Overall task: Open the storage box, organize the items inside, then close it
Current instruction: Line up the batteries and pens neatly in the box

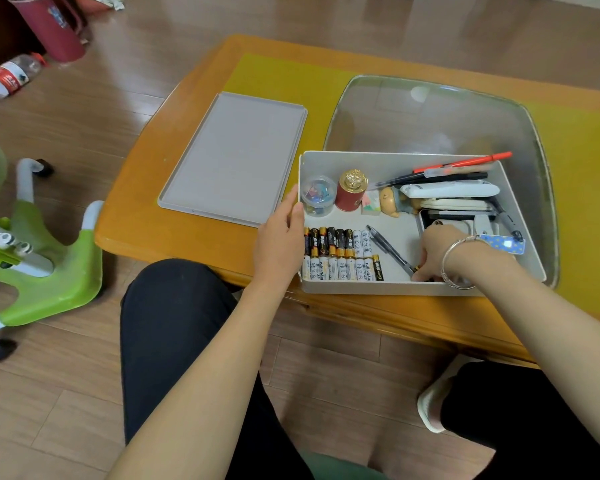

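Storage box (388,161) was seen open at frame centre-right on counter (187,220); lid (236,154) was laid flat just left of it. Left hand (281,244) was wrapped over box's left wall, thumb inside. Right hand (433,252) was lowered inside, fingers curled at pen (388,249) tip; actual pinch could not be told. Batteries (340,254) were lined in two rows at lower left of box.

1. Wooden tabletop (201,233) carried a yellow mat (281,81) and a clear glass panel (430,112).
2. Green-and-white plastic ride-on toy (49,271) stood on the wood floor (84,393), left of the tabletop.
3. Plastic bottle (9,76), red label, lay on its side, far left.
4. Maroon container (54,27) stood upright just behind it.
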